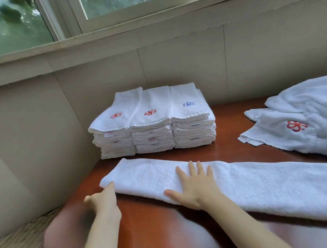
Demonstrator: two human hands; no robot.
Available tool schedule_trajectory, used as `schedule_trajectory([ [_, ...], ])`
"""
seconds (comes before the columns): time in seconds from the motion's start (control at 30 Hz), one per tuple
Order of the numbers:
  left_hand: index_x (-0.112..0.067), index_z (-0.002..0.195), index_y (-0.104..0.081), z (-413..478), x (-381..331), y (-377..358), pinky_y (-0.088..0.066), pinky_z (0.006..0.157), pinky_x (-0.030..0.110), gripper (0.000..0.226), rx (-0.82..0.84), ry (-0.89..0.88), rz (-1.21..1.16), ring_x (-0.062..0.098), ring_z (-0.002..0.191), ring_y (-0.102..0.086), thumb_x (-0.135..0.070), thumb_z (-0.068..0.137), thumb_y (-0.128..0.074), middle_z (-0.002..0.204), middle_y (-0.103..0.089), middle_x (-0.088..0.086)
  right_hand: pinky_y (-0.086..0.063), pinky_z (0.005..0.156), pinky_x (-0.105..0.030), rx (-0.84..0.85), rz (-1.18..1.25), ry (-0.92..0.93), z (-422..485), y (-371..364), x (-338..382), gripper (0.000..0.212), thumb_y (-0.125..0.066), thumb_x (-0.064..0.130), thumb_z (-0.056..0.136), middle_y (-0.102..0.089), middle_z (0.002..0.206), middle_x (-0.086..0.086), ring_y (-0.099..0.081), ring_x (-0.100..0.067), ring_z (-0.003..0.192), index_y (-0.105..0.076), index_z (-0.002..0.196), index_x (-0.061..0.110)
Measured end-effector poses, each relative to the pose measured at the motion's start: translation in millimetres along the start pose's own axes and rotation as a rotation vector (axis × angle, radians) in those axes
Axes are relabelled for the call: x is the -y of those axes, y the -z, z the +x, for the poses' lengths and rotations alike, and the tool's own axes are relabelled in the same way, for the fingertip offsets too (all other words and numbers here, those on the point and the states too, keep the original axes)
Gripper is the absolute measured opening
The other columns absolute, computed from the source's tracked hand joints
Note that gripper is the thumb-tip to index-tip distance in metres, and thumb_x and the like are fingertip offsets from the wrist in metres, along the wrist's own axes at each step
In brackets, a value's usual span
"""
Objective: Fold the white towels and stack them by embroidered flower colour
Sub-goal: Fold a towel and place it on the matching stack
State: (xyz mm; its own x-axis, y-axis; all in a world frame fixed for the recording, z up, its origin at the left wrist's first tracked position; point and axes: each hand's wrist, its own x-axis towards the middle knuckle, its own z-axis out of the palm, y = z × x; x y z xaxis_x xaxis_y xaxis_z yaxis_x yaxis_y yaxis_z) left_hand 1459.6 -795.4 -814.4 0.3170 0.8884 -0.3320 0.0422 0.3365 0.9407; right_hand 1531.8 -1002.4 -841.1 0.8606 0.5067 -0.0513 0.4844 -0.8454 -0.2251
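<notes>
Head view, three stacks (151, 121), one towel (262, 182), perhaps two loose towels (306, 115)

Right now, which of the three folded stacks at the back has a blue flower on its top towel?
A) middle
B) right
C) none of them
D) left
B: the right stack shows a blue flower on its top towel, while the left stack and the middle stack both show red ones.
</notes>
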Motion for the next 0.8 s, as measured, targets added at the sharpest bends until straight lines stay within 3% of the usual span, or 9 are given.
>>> schedule_trajectory([
  [0.1,-0.002,0.129,-0.048,-8,-10,-13,-0.049,0.084,0.036,0.045,0.237,0.256,-0.204,0.027,0.112,-0.059,-0.011,0.088,-0.065,0.121,-0.061,0.013,0.01,0.113,-0.057,-0.008,0.001,-0.012,0,4,0,0.093,-0.018,0.084,0.077,0.005,0.159,-0.016,0.011,-0.036,0.146,-0.005,0.152,0.032],
  [0.2,0.002,0.11,-0.058,-18,-20,-28,-0.049,0.065,0.032,0.027,0.245,0.341,-0.157,0.028,0.081,-0.062,-0.012,0.088,-0.066,0.093,-0.063,0.013,0.007,0.114,-0.055,0.006,0.034,0.032,-7,9,1,0.081,-0.02,0.077,0.085,-0.001,0.16,-0.014,0.007,-0.033,0.147,-0.014,0.151,0.032],
  [0.27,-0.002,0.127,-0.051,-28,-26,-40,-0.047,0.074,0.032,0.042,0.218,0.09,-0.104,0.033,0.098,-0.061,-0.011,0.088,-0.064,0.109,-0.061,0.015,-0.004,0.116,-0.046,0.006,0.276,0.057,-12,22,-2,0.067,-0.025,0.065,0.093,-0.019,0.158,-0.009,-0.012,-0.025,0.145,-0.028,0.148,0.027],
  [0.37,-0.015,0.12,-0.05,-69,-37,-58,-0.042,0.077,0.028,0.049,0.168,-0.569,0.172,0.025,0.101,-0.061,-0.013,0.078,-0.074,0.096,-0.059,-0.007,-0.035,0.096,-0.035,0.004,1.243,-0.13,-25,64,-24,0.064,-0.027,0.061,0.096,-0.061,0.128,-0.007,-0.056,-0.021,0.112,-0.052,0.132,0.013],
  [0.43,-0.026,0.112,-0.052,-111,-40,-67,-0.043,0.07,0.019,0.045,0.641,-0.849,0.371,0.006,0.087,-0.06,-0.019,0.075,-0.078,0.088,-0.058,-0.016,-0.046,0.086,-0.043,0.015,1.778,-0.243,-36,87,-58,0.077,-0.026,0.072,0.089,-0.068,0.113,-0.014,-0.067,-0.031,0.098,-0.058,0.12,0.009],
  [0.5,-0.043,0.113,-0.055,-151,-33,-73,-0.04,0.068,0.004,0.045,1.181,-0.946,0.759,-0.012,0.081,-0.053,-0.031,0.075,-0.078,0.095,-0.057,-0.02,-0.051,0.082,-0.047,0.08,2.036,-0.237,-55,101,-91,0.082,-0.038,0.075,0.084,-0.067,0.114,-0.02,-0.067,-0.037,0.099,-0.06,0.119,0.004],
  [0.57,-0.044,0.124,-0.054,-174,-19,-76,-0.032,0.081,-0.003,0.046,1.424,-1.033,1.062,-0.024,0.094,-0.045,-0.04,0.081,-0.071,0.107,-0.05,-0.034,-0.05,0.087,-0.042,0.072,1.868,-0.266,-73,96,-113,0.072,-0.06,0.061,0.08,-0.064,0.116,-0.02,-0.064,-0.032,0.105,-0.062,0.121,0.002],
  [0.7,-0.038,0.127,-0.053,-186,-14,-83,-0.032,0.102,0.017,0.034,1.224,-1.06,1.081,-0.007,0.113,-0.042,-0.036,0.093,-0.057,0.125,-0.047,-0.021,-0.044,0.069,-0.028,-0.105,1.166,-0.472,-98,77,-139,0.026,-0.057,0.007,0.085,-0.063,0.087,-0.012,-0.06,-0.023,0.076,-0.063,0.109,-0.003],
  [0.8,-0.034,0.127,-0.053,-184,-11,-89,-0.032,0.097,0.019,0.032,1.118,-1.05,1.07,-0.001,0.113,-0.042,-0.033,0.095,-0.052,0.13,-0.047,-0.015,-0.042,0.062,-0.028,-0.197,1.052,-0.498,-116,98,-163,0.012,-0.057,0.006,0.088,-0.062,0.081,-0.012,-0.057,-0.022,0.068,-0.065,0.093,-0.001],
])
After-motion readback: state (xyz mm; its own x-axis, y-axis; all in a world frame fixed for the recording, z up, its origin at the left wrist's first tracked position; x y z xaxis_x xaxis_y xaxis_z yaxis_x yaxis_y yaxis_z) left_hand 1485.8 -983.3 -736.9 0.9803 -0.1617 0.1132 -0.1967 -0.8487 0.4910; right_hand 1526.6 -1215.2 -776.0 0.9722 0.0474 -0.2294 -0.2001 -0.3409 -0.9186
